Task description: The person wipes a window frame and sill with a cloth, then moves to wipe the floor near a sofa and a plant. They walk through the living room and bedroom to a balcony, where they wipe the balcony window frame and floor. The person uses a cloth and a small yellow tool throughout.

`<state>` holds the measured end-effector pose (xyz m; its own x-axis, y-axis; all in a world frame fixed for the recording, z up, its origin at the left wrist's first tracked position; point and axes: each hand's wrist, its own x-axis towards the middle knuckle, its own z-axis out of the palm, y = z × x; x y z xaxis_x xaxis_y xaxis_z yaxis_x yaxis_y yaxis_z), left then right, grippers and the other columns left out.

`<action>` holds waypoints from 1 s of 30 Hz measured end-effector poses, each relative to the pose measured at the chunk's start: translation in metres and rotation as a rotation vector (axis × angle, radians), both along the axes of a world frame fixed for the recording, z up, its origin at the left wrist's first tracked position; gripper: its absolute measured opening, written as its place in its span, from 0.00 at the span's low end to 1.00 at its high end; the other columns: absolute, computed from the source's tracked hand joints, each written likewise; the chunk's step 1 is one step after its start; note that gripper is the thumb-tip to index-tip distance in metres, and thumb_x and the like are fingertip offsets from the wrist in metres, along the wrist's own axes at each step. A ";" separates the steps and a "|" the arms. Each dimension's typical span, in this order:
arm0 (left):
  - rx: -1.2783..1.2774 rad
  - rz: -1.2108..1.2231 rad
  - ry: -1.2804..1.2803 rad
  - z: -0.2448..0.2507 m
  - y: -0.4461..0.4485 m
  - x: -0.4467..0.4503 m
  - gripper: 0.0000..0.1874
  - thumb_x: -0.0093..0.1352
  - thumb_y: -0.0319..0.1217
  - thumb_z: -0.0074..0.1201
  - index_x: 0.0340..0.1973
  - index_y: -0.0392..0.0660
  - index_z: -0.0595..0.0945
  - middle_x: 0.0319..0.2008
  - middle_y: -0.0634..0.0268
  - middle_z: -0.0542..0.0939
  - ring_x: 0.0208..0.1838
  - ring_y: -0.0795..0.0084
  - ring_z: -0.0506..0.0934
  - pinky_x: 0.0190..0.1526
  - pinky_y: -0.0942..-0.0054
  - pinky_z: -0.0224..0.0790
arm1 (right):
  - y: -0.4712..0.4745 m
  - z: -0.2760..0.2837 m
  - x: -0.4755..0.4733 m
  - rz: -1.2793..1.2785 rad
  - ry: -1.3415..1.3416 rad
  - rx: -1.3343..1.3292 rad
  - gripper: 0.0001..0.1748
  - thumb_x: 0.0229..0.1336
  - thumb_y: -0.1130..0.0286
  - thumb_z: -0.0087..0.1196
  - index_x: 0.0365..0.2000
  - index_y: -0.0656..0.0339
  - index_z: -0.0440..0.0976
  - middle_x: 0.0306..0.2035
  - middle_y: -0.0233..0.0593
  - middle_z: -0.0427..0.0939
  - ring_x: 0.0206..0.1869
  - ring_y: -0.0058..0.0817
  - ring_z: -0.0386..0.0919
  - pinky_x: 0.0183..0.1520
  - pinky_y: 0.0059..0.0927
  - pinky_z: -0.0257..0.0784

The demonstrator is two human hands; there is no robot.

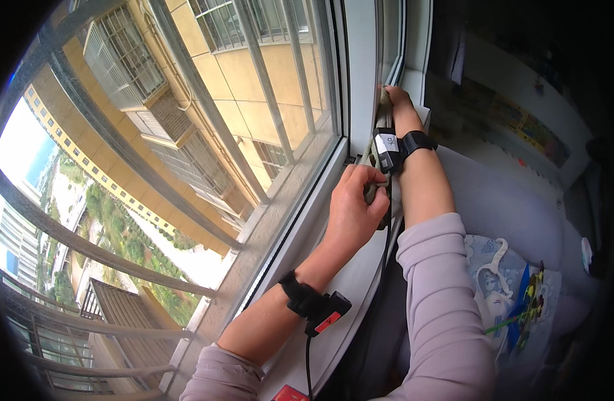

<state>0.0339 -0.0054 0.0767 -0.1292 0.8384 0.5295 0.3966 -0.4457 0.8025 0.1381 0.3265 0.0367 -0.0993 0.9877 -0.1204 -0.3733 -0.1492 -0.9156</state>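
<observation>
My left hand (359,200) is closed on part of a greenish-grey cloth (371,192), low beside the window frame. Farther off, my right hand (401,100) presses the same cloth against the upright white frame (362,75), near the edge of the inner glass pane. The cloth stretches between both hands along the frame's foot; its middle is partly hidden behind the black device on my right wrist. Both wrists carry black straps with small boxes and cables.
Left of my hands is a window pane with metal bars (202,95) outside. The white sill (332,301) runs below my left forearm, with a red object (289,394) at its near end. A patterned cloth and colourful items (530,301) lie at the right.
</observation>
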 end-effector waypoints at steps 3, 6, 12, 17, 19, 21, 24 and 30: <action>-0.070 0.018 -0.007 -0.006 -0.002 0.000 0.07 0.58 0.24 0.51 0.32 0.37 0.74 0.30 0.57 0.73 0.32 0.63 0.73 0.38 0.72 0.66 | -0.003 0.008 -0.002 0.004 -0.279 0.014 0.13 0.54 0.70 0.37 0.26 0.64 0.72 0.28 0.45 0.74 0.27 0.40 0.72 0.32 0.40 0.70; -0.119 0.029 0.007 -0.006 -0.010 0.000 0.07 0.57 0.24 0.51 0.32 0.37 0.75 0.30 0.57 0.73 0.32 0.63 0.74 0.38 0.72 0.67 | -0.008 0.019 -0.010 -0.013 -0.351 -0.034 0.13 0.52 0.73 0.36 0.27 0.67 0.71 0.29 0.50 0.73 0.28 0.43 0.72 0.32 0.44 0.70; -0.167 0.063 0.073 0.003 -0.038 0.000 0.08 0.57 0.25 0.50 0.32 0.37 0.76 0.30 0.56 0.74 0.32 0.63 0.74 0.37 0.72 0.67 | -0.017 0.014 -0.021 0.019 -0.239 -0.072 0.18 0.55 0.73 0.40 0.43 0.76 0.69 0.42 0.51 0.73 0.43 0.41 0.72 0.44 0.40 0.67; -0.179 0.068 0.051 0.014 -0.061 -0.005 0.08 0.57 0.25 0.50 0.31 0.37 0.76 0.30 0.57 0.74 0.32 0.63 0.74 0.37 0.71 0.67 | -0.004 -0.008 -0.014 0.110 -0.061 -0.111 0.16 0.59 0.75 0.32 0.39 0.71 0.69 0.37 0.51 0.75 0.35 0.43 0.76 0.36 0.49 0.75; -0.188 0.064 0.027 0.018 -0.067 -0.007 0.07 0.56 0.26 0.51 0.30 0.37 0.76 0.30 0.56 0.74 0.33 0.58 0.75 0.37 0.68 0.68 | -0.006 -0.007 -0.011 0.132 -0.140 -0.097 0.16 0.58 0.75 0.32 0.38 0.70 0.70 0.36 0.50 0.75 0.34 0.42 0.76 0.36 0.49 0.75; -0.219 0.061 0.039 0.021 -0.072 -0.008 0.08 0.57 0.26 0.51 0.30 0.37 0.76 0.30 0.55 0.74 0.33 0.59 0.75 0.38 0.68 0.68 | -0.021 0.000 -0.019 -0.085 -0.676 -0.007 0.14 0.56 0.76 0.36 0.38 0.70 0.71 0.35 0.48 0.75 0.34 0.40 0.76 0.38 0.41 0.72; -0.237 0.064 0.035 0.026 -0.079 -0.008 0.08 0.56 0.26 0.51 0.31 0.37 0.76 0.30 0.55 0.74 0.32 0.59 0.75 0.37 0.68 0.68 | -0.061 0.029 -0.022 -0.256 -0.904 -0.005 0.11 0.51 0.78 0.45 0.36 0.65 0.72 0.36 0.49 0.76 0.39 0.39 0.76 0.39 0.37 0.71; -0.135 0.068 -0.009 0.036 -0.098 -0.007 0.06 0.56 0.24 0.51 0.29 0.38 0.76 0.29 0.56 0.75 0.32 0.58 0.76 0.36 0.68 0.68 | -0.141 0.068 -0.028 -0.596 -0.388 0.267 0.13 0.46 0.81 0.44 0.36 0.66 0.69 0.37 0.46 0.74 0.40 0.37 0.75 0.44 0.33 0.69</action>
<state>0.0271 -0.1030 0.1122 -0.1925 0.8909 0.4114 0.4145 -0.3062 0.8570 0.1097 0.1859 0.1049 0.4614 0.8612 0.2131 0.0350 0.2224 -0.9743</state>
